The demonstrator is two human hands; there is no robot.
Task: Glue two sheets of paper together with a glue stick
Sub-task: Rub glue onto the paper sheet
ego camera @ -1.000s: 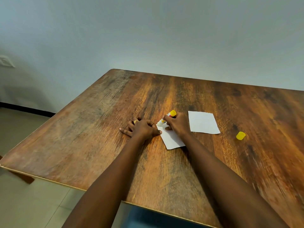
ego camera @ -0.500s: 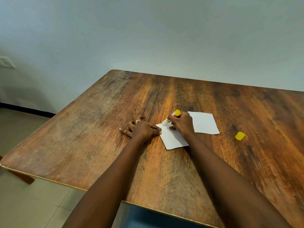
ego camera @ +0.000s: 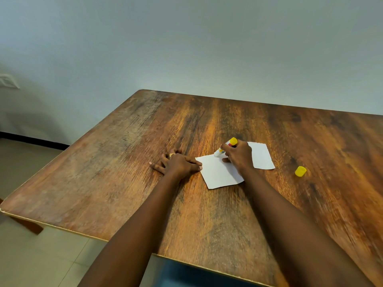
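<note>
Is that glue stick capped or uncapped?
Uncapped: the glue stick in the right hand touches paper; its yellow cap lies apart.

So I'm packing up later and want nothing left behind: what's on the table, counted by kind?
Paper sheets: 2, the near one and the far one
Glue stick: 1, in the right hand
Yellow cap: 1
Total: 4
</note>
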